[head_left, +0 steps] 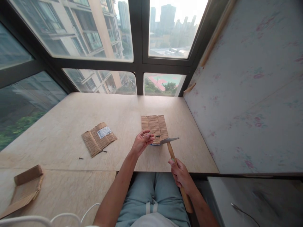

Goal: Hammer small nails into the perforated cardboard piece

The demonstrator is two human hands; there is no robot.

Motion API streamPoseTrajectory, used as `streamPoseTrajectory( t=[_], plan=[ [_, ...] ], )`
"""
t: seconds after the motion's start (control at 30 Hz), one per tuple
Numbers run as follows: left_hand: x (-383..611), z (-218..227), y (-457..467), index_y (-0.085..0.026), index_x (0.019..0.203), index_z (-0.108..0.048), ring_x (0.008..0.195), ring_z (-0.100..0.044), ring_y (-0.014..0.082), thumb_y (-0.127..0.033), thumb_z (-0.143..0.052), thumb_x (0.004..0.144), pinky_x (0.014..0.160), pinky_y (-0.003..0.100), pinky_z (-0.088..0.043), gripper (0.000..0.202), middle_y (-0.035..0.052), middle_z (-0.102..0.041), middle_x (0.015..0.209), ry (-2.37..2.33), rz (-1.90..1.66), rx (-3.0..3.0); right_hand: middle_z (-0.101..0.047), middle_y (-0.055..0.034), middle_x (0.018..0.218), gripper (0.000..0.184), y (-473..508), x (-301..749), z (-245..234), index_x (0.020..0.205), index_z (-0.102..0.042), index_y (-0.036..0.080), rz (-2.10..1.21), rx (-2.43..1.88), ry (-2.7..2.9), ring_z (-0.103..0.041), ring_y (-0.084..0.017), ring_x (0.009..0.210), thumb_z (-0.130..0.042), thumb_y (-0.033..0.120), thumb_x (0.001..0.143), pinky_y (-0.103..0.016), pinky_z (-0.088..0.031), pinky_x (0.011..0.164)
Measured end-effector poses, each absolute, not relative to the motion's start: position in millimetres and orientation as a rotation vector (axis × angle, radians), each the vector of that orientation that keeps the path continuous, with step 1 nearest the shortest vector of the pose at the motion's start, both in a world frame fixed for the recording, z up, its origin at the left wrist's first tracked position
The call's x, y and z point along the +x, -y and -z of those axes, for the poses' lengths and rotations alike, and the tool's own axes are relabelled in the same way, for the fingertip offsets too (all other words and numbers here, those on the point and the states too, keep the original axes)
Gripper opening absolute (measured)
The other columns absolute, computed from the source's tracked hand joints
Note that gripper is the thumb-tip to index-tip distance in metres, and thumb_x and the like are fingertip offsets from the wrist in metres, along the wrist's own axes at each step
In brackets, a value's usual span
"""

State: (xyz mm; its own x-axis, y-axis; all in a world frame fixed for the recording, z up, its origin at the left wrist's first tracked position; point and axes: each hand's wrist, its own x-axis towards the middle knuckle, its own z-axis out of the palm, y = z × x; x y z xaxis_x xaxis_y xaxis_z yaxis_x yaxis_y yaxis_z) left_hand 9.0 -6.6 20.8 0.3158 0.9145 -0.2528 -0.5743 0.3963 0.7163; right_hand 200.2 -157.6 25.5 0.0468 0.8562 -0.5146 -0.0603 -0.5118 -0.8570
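My right hand is wrapped round the wooden handle of a hammer. The hammer's grey metal head lies level, close to the right of my left hand. Thumb and fingers of that left hand are pinched together on a small dark nail, only partly visible. Just beyond the fingertips, a short row of dark nails shows at the near edge of a corrugated cardboard piece. Beneath this edge is a bluish thing, mostly hidden by the hand.
A folded cardboard piece with a white label lies to the left, with loose nails near it. An open cardboard box piece sits at far left. White cables run below it. Windows stand ahead, a patterned wall panel right.
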Motion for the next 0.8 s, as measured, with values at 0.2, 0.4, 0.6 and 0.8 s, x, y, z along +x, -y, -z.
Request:
streamPoseTrajectory(
  t=[0.2, 0.4, 0.6, 0.8],
  plan=[
    [6, -24, 3, -0.011, 0.103, -0.061, 0.069, -0.072, 0.0165, -0.029, -0.084, 0.07, 0.06, 0.024, -0.058, 0.044, 0.0093, -0.074, 0.087, -0.794, -1.026, 0.632, -0.03, 0.0131, 0.054, 0.05, 158, 199, -23, 0.085, -0.042, 0.024, -1.567, -1.585, 0.805, -0.021, -0.003, 0.033, -0.058, 0.071, 0.079, -0.013, -0.02, 0.023],
    [8, -22, 2, -0.013, 0.096, -0.061, 0.061, -0.071, 0.0162, -0.04, -0.085, 0.064, 0.043, 0.017, -0.048, 0.049, 0.0092, -0.072, 0.093, -1.001, -1.034, 0.77, -0.029, 0.014, 0.053, 0.05, 154, 199, -22, 0.086, -0.04, 0.024, -1.562, -1.572, 0.805, -0.02, -0.003, 0.032, -0.057, 0.071, 0.08, -0.013, -0.022, 0.022],
    [17, -10, -5, -0.013, 0.085, -0.061, 0.043, -0.061, 0.0092, -0.045, -0.085, 0.061, 0.033, 0.014, -0.034, 0.047, 0.0007, -0.064, 0.073, -1.115, -1.125, 0.929, -0.029, 0.0143, 0.052, 0.05, 152, 197, -23, 0.086, -0.041, 0.024, -1.572, -1.563, 0.787, -0.02, -0.003, 0.031, -0.058, 0.071, 0.079, -0.013, -0.021, 0.022],
    [22, -5, -7, -0.019, 0.112, -0.066, 0.041, -0.057, 0.0067, -0.036, -0.08, 0.07, 0.038, 0.018, -0.045, 0.047, 0.0024, -0.068, 0.087, -1.139, -1.115, 1.119, -0.032, 0.0139, 0.054, 0.049, 153, 198, -19, 0.085, -0.041, 0.024, -1.577, -1.538, 0.78, -0.021, -0.002, 0.03, -0.058, 0.069, 0.08, -0.014, -0.021, 0.023]
  ],
)
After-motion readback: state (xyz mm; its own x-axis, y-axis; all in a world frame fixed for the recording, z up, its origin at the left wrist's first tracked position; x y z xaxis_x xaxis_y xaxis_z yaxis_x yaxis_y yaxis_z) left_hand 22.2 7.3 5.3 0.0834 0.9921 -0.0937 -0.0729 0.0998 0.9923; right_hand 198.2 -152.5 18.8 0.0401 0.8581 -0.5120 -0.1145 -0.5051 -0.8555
